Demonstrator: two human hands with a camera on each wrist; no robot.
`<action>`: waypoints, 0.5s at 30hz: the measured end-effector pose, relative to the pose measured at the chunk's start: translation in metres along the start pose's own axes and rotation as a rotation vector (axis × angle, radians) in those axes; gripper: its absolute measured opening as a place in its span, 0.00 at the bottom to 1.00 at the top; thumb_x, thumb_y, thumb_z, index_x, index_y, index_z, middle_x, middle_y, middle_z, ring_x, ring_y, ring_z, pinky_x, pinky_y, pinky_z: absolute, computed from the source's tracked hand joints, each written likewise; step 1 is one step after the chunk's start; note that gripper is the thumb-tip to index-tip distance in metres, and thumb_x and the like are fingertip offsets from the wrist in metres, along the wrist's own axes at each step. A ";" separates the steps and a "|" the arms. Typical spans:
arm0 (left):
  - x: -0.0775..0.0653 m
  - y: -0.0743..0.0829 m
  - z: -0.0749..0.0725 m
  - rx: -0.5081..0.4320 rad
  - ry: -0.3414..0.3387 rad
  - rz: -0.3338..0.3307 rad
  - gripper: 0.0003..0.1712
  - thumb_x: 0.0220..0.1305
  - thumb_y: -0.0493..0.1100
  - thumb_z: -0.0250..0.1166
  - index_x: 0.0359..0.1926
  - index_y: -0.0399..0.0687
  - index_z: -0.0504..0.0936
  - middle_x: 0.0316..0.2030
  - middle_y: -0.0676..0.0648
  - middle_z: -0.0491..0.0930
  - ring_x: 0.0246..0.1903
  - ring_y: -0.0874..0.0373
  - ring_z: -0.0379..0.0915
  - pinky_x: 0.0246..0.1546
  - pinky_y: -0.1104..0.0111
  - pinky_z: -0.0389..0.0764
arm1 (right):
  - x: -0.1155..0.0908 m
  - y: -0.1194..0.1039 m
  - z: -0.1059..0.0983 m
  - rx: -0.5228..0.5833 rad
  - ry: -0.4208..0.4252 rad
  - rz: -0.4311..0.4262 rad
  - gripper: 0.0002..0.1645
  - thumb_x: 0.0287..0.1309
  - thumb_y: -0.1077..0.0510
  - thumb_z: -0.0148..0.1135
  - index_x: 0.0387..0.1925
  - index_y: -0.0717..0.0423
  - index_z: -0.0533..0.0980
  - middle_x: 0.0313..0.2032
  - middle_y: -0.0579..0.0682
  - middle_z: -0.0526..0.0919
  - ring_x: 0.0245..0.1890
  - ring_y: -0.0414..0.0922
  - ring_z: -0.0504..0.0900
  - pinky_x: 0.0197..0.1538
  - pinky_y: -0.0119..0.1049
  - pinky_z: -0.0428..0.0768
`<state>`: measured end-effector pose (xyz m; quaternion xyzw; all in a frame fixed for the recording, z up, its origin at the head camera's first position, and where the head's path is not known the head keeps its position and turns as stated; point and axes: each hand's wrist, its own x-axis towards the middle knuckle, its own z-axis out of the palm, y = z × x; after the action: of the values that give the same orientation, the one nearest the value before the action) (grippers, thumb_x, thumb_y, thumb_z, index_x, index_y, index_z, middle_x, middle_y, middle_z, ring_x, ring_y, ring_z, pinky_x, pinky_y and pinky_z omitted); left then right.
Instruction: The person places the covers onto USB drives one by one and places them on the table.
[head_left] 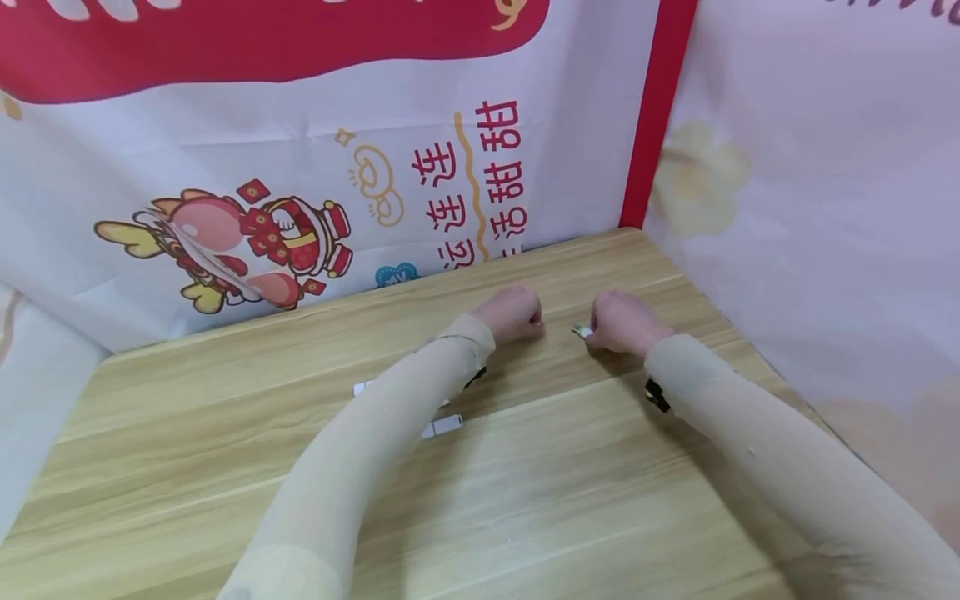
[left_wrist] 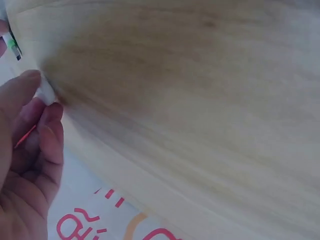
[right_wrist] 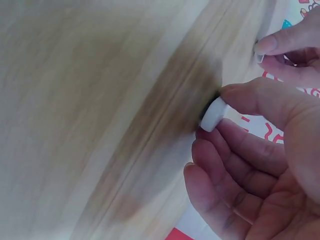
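Note:
My right hand (head_left: 626,322) pinches a small white USB stick (head_left: 583,332) between thumb and fingers, low over the wooden table. Its green band and metal plug point toward the left hand; the rounded white end of the stick (right_wrist: 214,114) shows in the right wrist view. My left hand (head_left: 513,313), a short gap away, pinches a small white cap (left_wrist: 46,92) between thumb and fingertips. In the head view the left hand's fingers hide this cap.
Two white sticks lie on the table (head_left: 570,500) by the left forearm: one (head_left: 444,426) just below it, another (head_left: 362,387) partly hidden behind it. A printed cloth (head_left: 300,117) hangs along the back edge, and a pale cloth (head_left: 825,208) at the right.

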<state>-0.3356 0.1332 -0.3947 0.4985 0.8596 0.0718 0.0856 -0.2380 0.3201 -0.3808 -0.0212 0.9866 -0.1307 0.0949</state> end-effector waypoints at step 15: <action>-0.112 0.036 -0.044 -0.048 0.180 0.167 0.07 0.59 0.45 0.63 0.32 0.49 0.85 0.28 0.57 0.80 0.29 0.65 0.73 0.36 0.76 0.72 | -0.054 -0.043 -0.020 0.120 0.233 -0.302 0.03 0.48 0.60 0.65 0.22 0.55 0.82 0.16 0.41 0.76 0.17 0.38 0.69 0.23 0.34 0.69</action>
<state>-0.2600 0.0524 -0.3354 0.5576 0.8175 0.1437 0.0135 -0.1881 0.2872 -0.3403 -0.1478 0.9671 -0.2034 -0.0394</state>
